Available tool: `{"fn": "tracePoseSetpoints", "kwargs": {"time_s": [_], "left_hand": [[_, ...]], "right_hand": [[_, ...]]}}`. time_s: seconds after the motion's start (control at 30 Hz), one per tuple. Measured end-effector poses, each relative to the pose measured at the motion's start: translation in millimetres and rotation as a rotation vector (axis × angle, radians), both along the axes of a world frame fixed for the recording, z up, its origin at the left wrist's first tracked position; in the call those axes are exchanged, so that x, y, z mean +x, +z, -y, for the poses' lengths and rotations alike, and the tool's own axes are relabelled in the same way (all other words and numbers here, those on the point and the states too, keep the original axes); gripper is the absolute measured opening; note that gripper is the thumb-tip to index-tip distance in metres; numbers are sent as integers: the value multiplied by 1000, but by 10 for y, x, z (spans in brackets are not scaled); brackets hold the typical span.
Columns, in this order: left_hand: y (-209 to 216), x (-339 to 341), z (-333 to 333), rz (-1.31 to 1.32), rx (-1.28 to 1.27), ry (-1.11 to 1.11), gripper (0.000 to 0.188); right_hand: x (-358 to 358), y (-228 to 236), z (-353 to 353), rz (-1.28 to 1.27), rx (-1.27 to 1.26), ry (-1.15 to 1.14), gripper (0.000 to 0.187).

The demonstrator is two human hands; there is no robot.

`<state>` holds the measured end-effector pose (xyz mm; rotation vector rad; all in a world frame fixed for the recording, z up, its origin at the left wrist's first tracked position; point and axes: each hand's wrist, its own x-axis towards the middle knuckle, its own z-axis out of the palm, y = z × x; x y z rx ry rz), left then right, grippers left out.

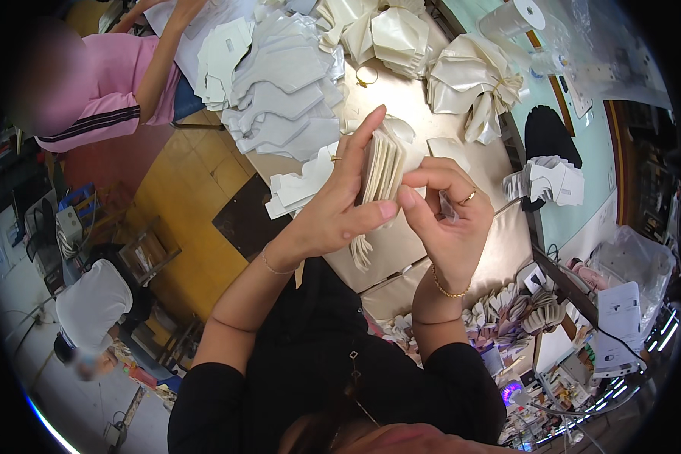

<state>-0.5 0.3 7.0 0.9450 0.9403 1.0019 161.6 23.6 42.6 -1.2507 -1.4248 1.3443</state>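
Upright, the cream stack (382,168) sits in the left hand (333,208) grip, right hand (446,216) apparently pinching it.

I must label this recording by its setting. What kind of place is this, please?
Probably a small workshop that cuts and assembles material pieces. The left hand holds a stack of cream cut pieces, piles of grey-white cut shapes cover the worktable, and tied cream bundles lie nearby.

Bright, even indoor light from overhead; my hands cast only soft shadows. Glare on the shiny cream sheet (401,98) and white roll (516,17) top right. Strong fisheye: edges bend, black vignette all round the rim. Centre sharp; my head at bottom edge blurred, periphery soft, blue flare lower left.
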Motion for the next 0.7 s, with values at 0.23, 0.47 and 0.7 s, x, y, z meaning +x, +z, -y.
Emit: {"fn": "tracePoseSetpoints", "kwargs": {"time_s": [0.23, 0.47, 0.7], "left_hand": [[-17, 5, 11, -43, -43, -66, 90], [-34, 83, 22, 318, -270, 79, 89], [-120, 123, 32, 133, -86, 153, 74]], "right_hand": [[22, -115, -53, -32, -28, 77, 6], [127, -330, -66, -355, -384, 84, 10], [12, -369, -6, -604, -403, -104, 36]]}}
